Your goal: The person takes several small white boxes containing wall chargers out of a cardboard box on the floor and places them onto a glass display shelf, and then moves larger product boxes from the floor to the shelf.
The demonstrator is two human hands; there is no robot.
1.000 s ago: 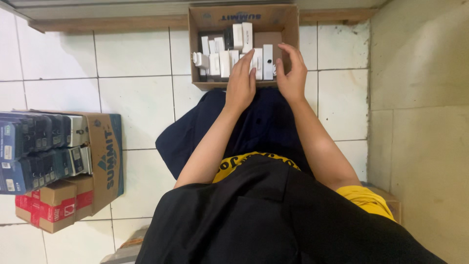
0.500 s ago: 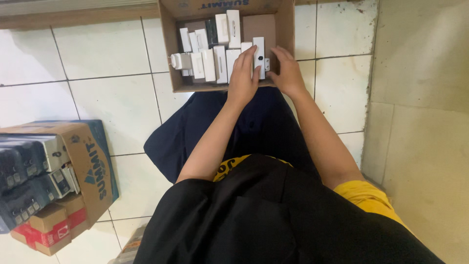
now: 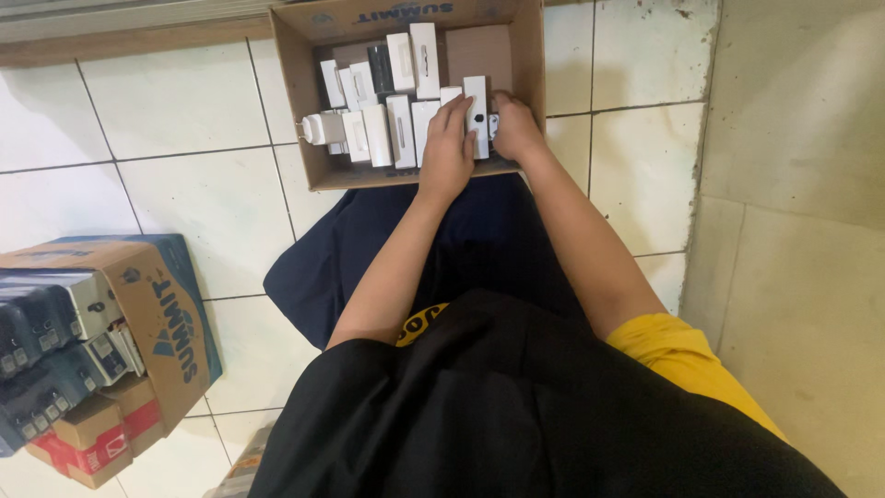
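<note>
An open cardboard box (image 3: pixel 525 55) sits on the tiled floor in front of me, holding several small white packages (image 3: pixel 398 129) standing in rows and one dark one. My left hand (image 3: pixel 449 148) and my right hand (image 3: pixel 513 129) are both inside the box's near right corner. Between them they grip a narrow white package (image 3: pixel 477 101) standing upright, the left fingers on its left face, the right hand at its right side. My arms reach forward over a dark blue cloth (image 3: pixel 479 249) on my lap.
At the left, a second cardboard box (image 3: pixel 157 314) holds several dark blue packages (image 3: pixel 46 350), with red and brown cartons (image 3: pixel 92 433) below it. A wooden threshold (image 3: pixel 129 37) runs along the top. Beige floor tiles lie to the right.
The camera has tilted, so the box sits lower in view. Both hands have stayed at the near right corner on the upright white package, closing in around it.
</note>
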